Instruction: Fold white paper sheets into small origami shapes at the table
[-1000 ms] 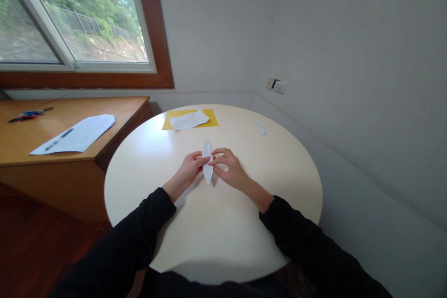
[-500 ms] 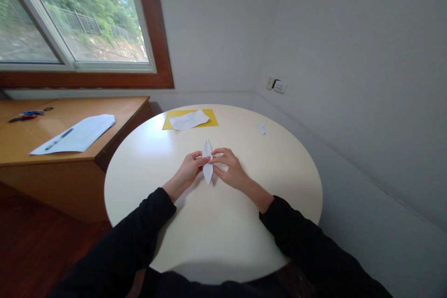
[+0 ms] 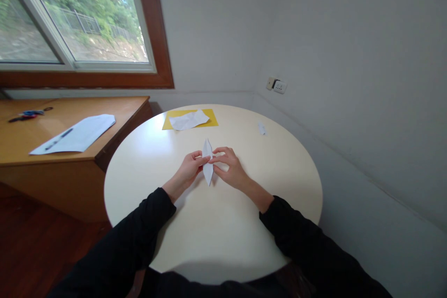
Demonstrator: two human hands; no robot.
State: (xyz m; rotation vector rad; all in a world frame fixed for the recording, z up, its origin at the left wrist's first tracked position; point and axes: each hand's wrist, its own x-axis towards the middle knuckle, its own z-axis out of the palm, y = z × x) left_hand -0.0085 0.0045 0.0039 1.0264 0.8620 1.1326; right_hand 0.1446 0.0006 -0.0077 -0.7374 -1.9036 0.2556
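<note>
A narrow folded white paper [image 3: 208, 174], pointed at both ends, stands lengthwise over the middle of the round table [image 3: 216, 237]. My left hand [image 3: 190, 168] pinches its left side, with the thumb lying across the middle of the paper. On the opposite side, my right hand [image 3: 231, 168] is closed at the right edge, the index fingertip and thumb touching the paper and the other fingers bent. The fingers behind the paper are partly hidden.
Toward the table's far edge, a creased white sheet [image 3: 188, 120] lies on yellow paper [image 3: 213, 116]. A small paper scrap [image 3: 261, 129] is at the far right. On the wooden desk [image 3: 87, 102] at left are white sheets [image 3: 84, 135], a pen [image 3: 59, 139] and scissors [image 3: 30, 113].
Both hands keep almost the same hold. The upper tip of the folded paper has shifted very slightly left.
</note>
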